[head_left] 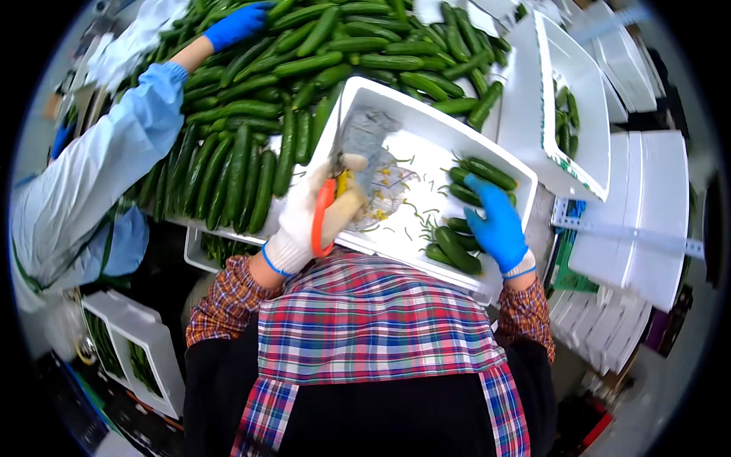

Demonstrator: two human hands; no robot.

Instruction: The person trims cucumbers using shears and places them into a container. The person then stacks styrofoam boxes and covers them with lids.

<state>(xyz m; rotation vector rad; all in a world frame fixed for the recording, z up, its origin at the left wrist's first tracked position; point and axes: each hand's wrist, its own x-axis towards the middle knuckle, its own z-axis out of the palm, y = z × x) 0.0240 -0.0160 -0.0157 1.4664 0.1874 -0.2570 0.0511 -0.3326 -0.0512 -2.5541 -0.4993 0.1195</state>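
Faces a wide heap of cucumbers (320,46), a white front box (438,129) beside it and, at right, a deeper box (525,107) with more cucumbers (563,114) inside. Holds the blue-gloved right hand (496,222), thumb and fingers apart, over loose cucumbers (455,250) at the front box's right end; clamps the white-gloved left hand (301,227) around orange-handled scissors (320,222) near its left end, with green and yellow scraps (379,215) strewn inside.

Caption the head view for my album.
Left hand holds orange-handled scissors; blue-gloved right hand at cucumbers in a foam box.
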